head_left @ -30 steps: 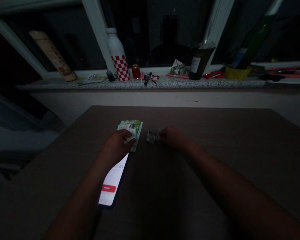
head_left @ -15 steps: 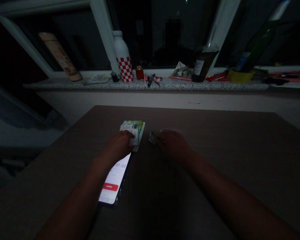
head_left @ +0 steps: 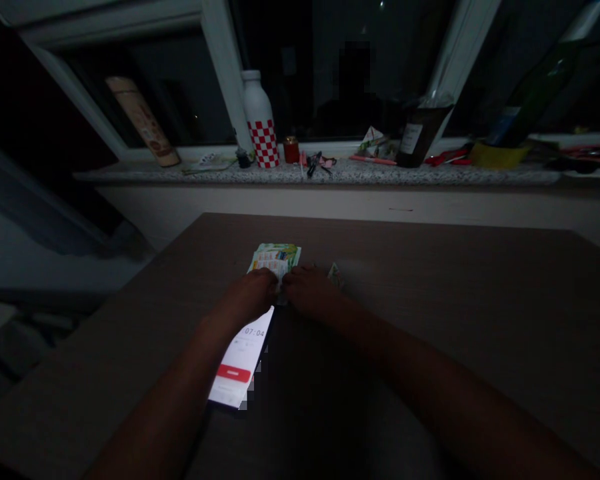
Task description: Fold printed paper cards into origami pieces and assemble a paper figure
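Spreading out beneath the fingers, the brown table point(head_left: 430, 287) is the largest thing in my remote feed; over it I have the left hand point(head_left: 253, 292) and the right hand point(head_left: 313, 291) close together, fingers bent, though whether either grips I cannot tell. Just short of the left fingers lies the lit phone point(head_left: 239, 363); the green-and-white paper stack point(head_left: 276, 255) meets both sets of fingertips and extends beyond them; the small folded paper point(head_left: 335, 272) sits just right of the right fingers.

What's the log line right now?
left hand: on paper stack | right hand: at stack's edge | folded paper: beside right hand | phone: lit
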`<state>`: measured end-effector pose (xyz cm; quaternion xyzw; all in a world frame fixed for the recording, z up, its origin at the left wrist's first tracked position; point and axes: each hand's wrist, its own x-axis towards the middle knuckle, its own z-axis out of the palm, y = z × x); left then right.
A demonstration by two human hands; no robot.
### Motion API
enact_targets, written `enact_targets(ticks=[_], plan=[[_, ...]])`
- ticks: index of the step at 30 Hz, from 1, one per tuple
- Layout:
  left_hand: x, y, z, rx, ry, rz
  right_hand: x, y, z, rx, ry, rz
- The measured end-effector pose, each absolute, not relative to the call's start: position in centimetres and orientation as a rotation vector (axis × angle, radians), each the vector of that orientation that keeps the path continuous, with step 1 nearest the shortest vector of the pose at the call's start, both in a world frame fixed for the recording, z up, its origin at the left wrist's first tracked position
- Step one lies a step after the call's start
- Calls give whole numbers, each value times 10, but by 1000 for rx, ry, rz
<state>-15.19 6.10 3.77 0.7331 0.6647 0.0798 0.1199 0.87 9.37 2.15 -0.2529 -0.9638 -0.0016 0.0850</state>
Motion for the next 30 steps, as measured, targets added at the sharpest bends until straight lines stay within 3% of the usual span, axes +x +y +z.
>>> enact_targets(ticks=[16, 24, 30], plan=[[-140, 40, 77, 2366, 2092, 361, 34, 94, 40, -1078, -2405, 161], [-79, 8, 104, 2178, 1841, 961, 90, 51, 29, -918, -1426, 1231], [-20, 5, 72, 1558, 1147, 895, 152, 13, 17, -758, -1265, 1504]])
